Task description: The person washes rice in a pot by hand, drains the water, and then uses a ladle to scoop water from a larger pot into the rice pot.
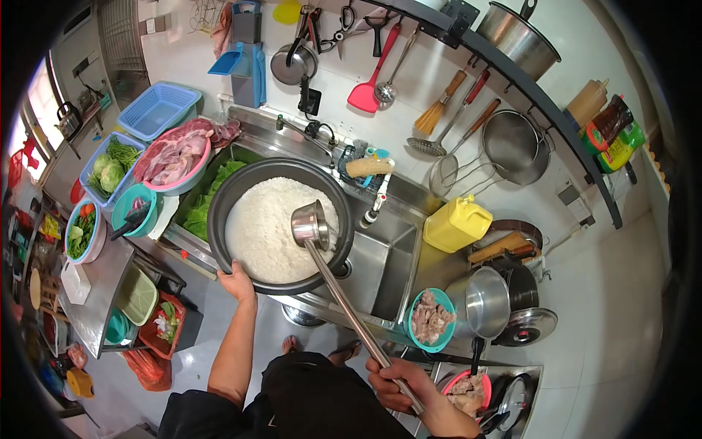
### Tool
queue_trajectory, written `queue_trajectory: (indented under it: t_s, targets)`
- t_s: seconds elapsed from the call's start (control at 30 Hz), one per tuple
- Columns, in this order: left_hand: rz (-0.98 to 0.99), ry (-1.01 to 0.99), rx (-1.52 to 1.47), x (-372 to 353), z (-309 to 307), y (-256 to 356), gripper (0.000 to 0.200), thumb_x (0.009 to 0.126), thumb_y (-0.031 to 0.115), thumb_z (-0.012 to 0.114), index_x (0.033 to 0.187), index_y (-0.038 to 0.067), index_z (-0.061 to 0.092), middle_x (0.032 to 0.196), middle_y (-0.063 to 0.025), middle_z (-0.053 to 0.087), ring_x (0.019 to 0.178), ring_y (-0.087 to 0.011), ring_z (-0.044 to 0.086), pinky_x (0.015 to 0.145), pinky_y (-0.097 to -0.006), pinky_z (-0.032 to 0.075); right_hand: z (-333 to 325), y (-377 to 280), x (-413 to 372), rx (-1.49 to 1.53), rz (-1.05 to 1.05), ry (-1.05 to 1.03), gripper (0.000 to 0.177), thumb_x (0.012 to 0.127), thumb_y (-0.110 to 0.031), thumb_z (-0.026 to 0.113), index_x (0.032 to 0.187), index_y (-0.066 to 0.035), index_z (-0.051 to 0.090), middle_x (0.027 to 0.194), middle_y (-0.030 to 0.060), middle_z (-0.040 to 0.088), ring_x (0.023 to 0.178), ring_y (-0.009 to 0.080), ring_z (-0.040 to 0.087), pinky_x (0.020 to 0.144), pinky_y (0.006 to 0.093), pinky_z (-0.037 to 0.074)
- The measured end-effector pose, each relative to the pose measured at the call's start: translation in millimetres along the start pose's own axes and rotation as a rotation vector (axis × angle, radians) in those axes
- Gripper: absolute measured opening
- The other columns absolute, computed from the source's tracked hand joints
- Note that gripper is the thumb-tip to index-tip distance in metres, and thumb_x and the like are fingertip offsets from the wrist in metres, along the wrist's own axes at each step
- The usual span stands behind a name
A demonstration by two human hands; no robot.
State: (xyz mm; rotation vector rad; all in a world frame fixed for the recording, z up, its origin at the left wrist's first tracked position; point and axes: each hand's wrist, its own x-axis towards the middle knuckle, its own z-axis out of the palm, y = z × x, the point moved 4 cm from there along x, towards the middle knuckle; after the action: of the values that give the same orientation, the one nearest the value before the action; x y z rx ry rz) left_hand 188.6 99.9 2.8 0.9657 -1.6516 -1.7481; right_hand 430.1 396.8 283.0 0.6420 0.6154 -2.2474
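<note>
A wide dark rice pot (221, 227) stands over the divider of the steel sink, filled with white rice (267, 234). My left hand (238, 282) grips its near left rim, fingers partly hidden beneath. In my right hand (420, 391), low in the picture, the long metal handle of a ladle (309, 222) is held with the fingers wrapped round it. The ladle's steel bowl rests in the rice, right of the middle, and looks tilted. Leafy greens (201, 212) lie in the left basin, partly behind the pot.
Right of the pot is the sink basin (376, 271) with a faucet (376, 201). A yellow jug (458, 223) and a teal bowl of meat (431, 320) stand farther right. To the left are a pink basin of raw meat (172, 157) and vegetable baskets (110, 172). Utensils hang behind.
</note>
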Motion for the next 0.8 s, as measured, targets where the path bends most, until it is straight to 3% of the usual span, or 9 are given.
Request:
queue_trajectory:
  t_s: [0.33,0.43,0.53,0.63,0.73,0.8]
  targets:
    - [0.045,-0.009,0.046,-2.6,-1.0,5.1,0.039,0.093,0.021,0.065,0.115,-0.011,0.057,0.107,-0.0206,0.067,0.095,-0.0282,0.063,0.090,-0.0381,0.047,-13.3,1.7,0.7,0.336,0.046,-0.517,0.022,0.095,-0.023,0.052,0.103,-0.006,0.041,0.059,0.0063,0.044,0.031,0.0134,0.041,0.028,0.0260,0.037]
    - [0.044,0.003,0.077,-4.6,0.0,9.9,0.040,0.094,0.024,0.065,0.114,-0.010,0.058,0.107,-0.0199,0.067,0.095,-0.0274,0.063,0.089,-0.0379,0.048,-19.7,-5.6,4.8,0.331,0.063,-0.577,0.023,0.095,-0.022,0.052,0.106,-0.005,0.042,0.059,0.0072,0.044,0.032,0.0134,0.042,0.028,0.0260,0.035]
    - [0.051,-0.005,0.082,1.1,-1.7,1.6,0.039,0.095,0.025,0.065,0.113,-0.009,0.059,0.105,-0.0190,0.068,0.093,-0.0267,0.064,0.087,-0.0375,0.048,-31.2,-22.2,-8.4,0.063,0.024,-0.312,0.024,0.095,-0.021,0.052,0.111,-0.004,0.046,0.060,0.0057,0.045,0.035,0.0122,0.045,0.030,0.0244,0.034]
    - [0.065,0.011,0.075,-4.6,-0.9,9.0,0.041,0.094,0.027,0.066,0.110,-0.010,0.060,0.101,-0.0191,0.069,0.090,-0.0266,0.064,0.086,-0.0379,0.049,-39.7,-46.5,-27.8,-0.510,-0.066,0.067,0.027,0.093,-0.016,0.056,0.114,0.002,0.052,0.063,0.0055,0.052,0.038,0.0097,0.048,0.034,0.0223,0.036]
    - [0.109,-0.003,0.223,2.8,-5.0,1.9,0.045,0.093,0.031,0.068,0.107,-0.011,0.060,0.099,-0.0208,0.068,0.088,-0.0277,0.063,0.085,-0.0391,0.049,-57.4,-60.4,-63.8,-0.859,-0.149,0.350,0.023,0.091,-0.012,0.062,0.110,-0.001,0.057,0.067,0.0031,0.056,0.043,0.0076,0.050,0.039,0.0219,0.037]
    - [0.160,-0.003,0.213,13.2,-6.6,-13.1,0.052,0.092,0.036,0.068,0.106,-0.014,0.060,0.099,-0.0239,0.068,0.087,-0.0298,0.062,0.085,-0.0413,0.048,-90.9,-60.5,-96.8,-0.871,-0.212,0.491,0.026,0.087,-0.009,0.068,0.110,-0.003,0.059,0.068,0.0014,0.057,0.046,0.0071,0.050,0.041,0.0230,0.037]
